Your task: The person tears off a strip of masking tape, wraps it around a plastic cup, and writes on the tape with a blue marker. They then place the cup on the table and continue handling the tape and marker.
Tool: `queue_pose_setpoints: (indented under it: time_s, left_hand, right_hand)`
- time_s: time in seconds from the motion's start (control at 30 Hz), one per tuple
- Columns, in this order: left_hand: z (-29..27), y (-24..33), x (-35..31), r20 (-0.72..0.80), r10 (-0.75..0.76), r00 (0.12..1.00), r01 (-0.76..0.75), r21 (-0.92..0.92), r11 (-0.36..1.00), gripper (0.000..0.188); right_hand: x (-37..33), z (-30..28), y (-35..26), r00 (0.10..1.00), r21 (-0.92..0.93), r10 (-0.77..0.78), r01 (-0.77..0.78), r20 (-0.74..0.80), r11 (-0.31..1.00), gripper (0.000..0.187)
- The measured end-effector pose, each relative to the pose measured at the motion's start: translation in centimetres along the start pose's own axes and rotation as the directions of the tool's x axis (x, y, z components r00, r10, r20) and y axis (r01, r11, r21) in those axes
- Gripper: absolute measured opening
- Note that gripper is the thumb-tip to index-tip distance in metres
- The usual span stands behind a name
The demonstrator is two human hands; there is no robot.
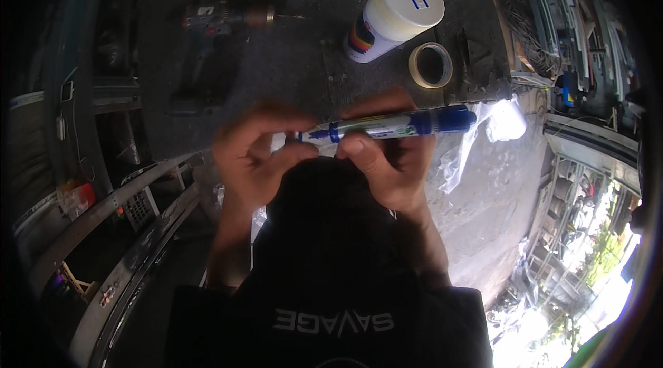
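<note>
A thick marker (400, 125), its smooth barrel wrapped in a printed white-and-green label and ending in a ribbed blue collar and blunt blue end, lies nearly crosswise between two bare hands near the edge of a dark, scuffed worktable (297, 57). The right hand (394, 154) grips the barrel, thumb pressed flat along its near side; the left hand (266, 150) curls thumb and forefinger about the tapered, blue-tipped end, though whether they pinch it cannot be told. Beyond stand a glossy white cylindrical container (380, 22) with a flat round lid and rainbow-striped side, and, just beside it, a ring-shaped roll of tan tape (414, 69). A drill (207, 20) with a slim metal bit lies at left; crinkled clear plastic (454, 166) hangs above mottled grey flooring (497, 195)
</note>
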State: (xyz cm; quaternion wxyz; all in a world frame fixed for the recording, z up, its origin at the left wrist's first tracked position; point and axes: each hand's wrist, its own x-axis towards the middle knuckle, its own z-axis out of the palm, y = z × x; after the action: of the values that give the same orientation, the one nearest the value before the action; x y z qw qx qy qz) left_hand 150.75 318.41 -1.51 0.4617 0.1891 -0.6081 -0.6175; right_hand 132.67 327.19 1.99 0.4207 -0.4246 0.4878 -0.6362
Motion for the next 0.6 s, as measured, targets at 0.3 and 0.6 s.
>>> queue_pose_setpoints:
  time_s: [0.3,0.6]
  left_hand:
    - [2.8,1.7,-0.4,-0.014,-0.036,0.999,0.033,-0.188,0.982,0.033]
    - [2.5,2.7,1.6,0.104,0.132,0.986,-0.138,0.056,0.989,0.035]
  right_hand:
    - [-0.7,-1.6,0.9,0.981,0.282,-0.175,0.144,0.088,0.949,0.036]
    - [-2.2,0.1,-0.4,0.995,0.34,-0.076,0.096,-0.071,0.935,0.038]
